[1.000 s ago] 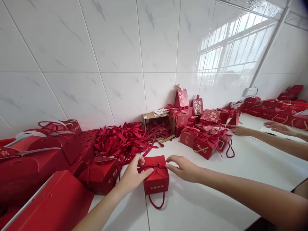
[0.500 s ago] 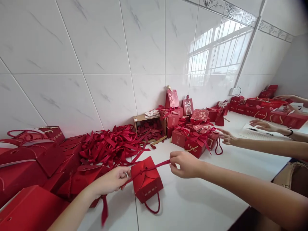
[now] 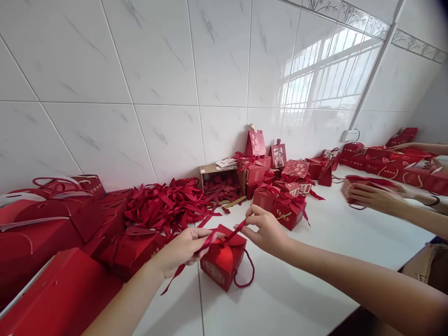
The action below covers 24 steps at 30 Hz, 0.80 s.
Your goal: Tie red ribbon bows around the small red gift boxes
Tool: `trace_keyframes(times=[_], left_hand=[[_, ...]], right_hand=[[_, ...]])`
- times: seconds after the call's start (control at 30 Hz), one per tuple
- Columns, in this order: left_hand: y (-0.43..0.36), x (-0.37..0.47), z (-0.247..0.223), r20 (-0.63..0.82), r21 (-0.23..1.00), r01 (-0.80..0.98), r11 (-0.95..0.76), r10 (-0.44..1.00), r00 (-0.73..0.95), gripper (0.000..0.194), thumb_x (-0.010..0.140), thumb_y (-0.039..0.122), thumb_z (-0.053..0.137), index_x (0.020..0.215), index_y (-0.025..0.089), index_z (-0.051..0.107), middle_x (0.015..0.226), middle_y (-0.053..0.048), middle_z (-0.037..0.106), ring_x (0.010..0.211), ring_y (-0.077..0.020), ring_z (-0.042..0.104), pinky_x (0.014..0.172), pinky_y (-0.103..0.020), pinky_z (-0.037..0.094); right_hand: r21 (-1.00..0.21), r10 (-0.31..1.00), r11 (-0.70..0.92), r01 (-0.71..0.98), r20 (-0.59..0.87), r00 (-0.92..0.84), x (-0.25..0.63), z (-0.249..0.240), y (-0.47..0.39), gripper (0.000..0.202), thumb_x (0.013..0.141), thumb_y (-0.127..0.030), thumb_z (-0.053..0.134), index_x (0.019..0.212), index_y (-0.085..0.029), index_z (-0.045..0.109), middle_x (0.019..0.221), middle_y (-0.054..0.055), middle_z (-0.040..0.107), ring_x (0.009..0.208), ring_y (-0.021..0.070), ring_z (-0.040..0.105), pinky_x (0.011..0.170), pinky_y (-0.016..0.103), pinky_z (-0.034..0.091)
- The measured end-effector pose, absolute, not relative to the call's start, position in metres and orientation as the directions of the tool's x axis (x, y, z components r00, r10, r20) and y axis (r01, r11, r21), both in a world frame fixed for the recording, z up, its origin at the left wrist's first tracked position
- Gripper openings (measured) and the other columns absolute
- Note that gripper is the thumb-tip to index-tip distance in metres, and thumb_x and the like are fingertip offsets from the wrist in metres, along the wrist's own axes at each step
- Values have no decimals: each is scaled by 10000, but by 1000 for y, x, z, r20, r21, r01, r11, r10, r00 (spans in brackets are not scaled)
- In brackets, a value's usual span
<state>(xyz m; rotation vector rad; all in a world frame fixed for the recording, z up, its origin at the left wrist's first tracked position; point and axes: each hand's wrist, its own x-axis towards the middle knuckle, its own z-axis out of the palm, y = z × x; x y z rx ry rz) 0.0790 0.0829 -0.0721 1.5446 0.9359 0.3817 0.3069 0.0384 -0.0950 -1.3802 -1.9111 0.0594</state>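
Two hands (image 3: 222,235), fingers pinched shut on a red ribbon (image 3: 235,231) above a box (image 3: 224,256).

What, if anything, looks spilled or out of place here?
The red ribbons look untidy: a loose, tangled heap on the white table, with more inside the open cardboard box beside it. It may be a deliberate supply; no damage shows.

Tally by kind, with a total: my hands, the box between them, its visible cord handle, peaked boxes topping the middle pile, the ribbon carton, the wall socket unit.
Left hand, right hand: 2
Box between them: 1
Cord handle: 1
Peaked boxes: 2
Ribbon carton: 1
Wall socket unit: 1
Total: 8
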Motion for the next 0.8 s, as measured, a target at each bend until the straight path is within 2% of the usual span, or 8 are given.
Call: trace_keyframes(times=[0.1, 0.13, 0.27, 0.33, 0.43, 0.57, 0.67, 0.8], left_hand=[[72, 91, -80, -16, 928, 309, -207, 808, 589, 334, 830, 411, 548, 1033, 197, 704, 607, 18, 510, 558, -103, 424, 552, -212, 395], [69, 94, -83, 68, 901, 317, -297, 818, 572, 299, 840, 374, 527, 1006, 206, 710, 674, -2, 556, 634, -128, 482, 631, -238, 430], [60, 102, -99, 287, 718, 461, -522, 825, 487, 259, 859, 256, 429, 866, 202, 682, 813, -38, 551, 715, -168, 536, 647, -267, 447], [57, 104, -107, 349, 634, 500, -589, 796, 495, 259, 861, 201, 391, 878, 200, 650, 858, -49, 530, 720, -165, 545, 654, -272, 456], [54, 104, -118, 382, 567, 507, -649, 753, 536, 323, 843, 125, 359, 1019, 208, 617, 965, -75, 513, 763, -167, 557, 677, -281, 476], [55, 102, -124, 412, 563, 462, -686, 717, 563, 380, 868, 128, 337, 1146, 211, 583, 1014, -91, 483, 791, -166, 549, 671, -281, 481], [60, 99, -120, 399, 604, 384, -699, 682, 613, 343, 895, 155, 325, 1032, 205, 635, 965, -78, 489, 779, -153, 536, 666, -260, 471], [70, 97, -106, 307, 619, 381, -687, 658, 688, 275, 875, 180, 405, 845, 215, 676, 902, -51, 510, 771, -149, 525, 688, -252, 453]], right_hand=[[-629, 851, 449, 635, 517, -90, 297, -93, 39, 134, 759, -244, 672, 640, -199, 713, 729, 11, 524, 642, 114, 499, 535, 228, 375], [-668, 866, 437, 603, 493, -82, 293, -92, 40, 126, 740, -263, 694, 632, -203, 718, 711, 6, 511, 626, 113, 486, 531, 231, 376], [-792, 950, 297, 534, 303, -79, 281, -92, 42, 173, 673, -371, 749, 629, -206, 720, 710, -5, 519, 604, 114, 471, 557, 251, 401], [-813, 970, 236, 532, 228, -82, 277, -96, 43, 218, 645, -397, 762, 608, -194, 694, 737, -2, 538, 626, 122, 492, 596, 261, 418], [-823, 980, 200, 531, 175, -98, 274, -102, 44, 229, 645, -373, 753, 597, -178, 644, 759, 2, 549, 666, 133, 524, 641, 264, 434], [-842, 987, 159, 516, 121, -107, 271, -107, 45, 92, 674, -233, 659, 638, -173, 600, 763, 1, 554, 667, 127, 537, 627, 245, 438], [-810, 983, 182, 557, 137, -122, 270, -109, 47, 73, 656, -208, 607, 644, -177, 542, 789, 5, 538, 645, 115, 514, 591, 232, 419], [-636, 956, 292, 714, 180, -231, 272, -109, 49, 168, 674, -227, 558, 595, -189, 415, 730, -4, 486, 620, 107, 454, 559, 222, 369]])
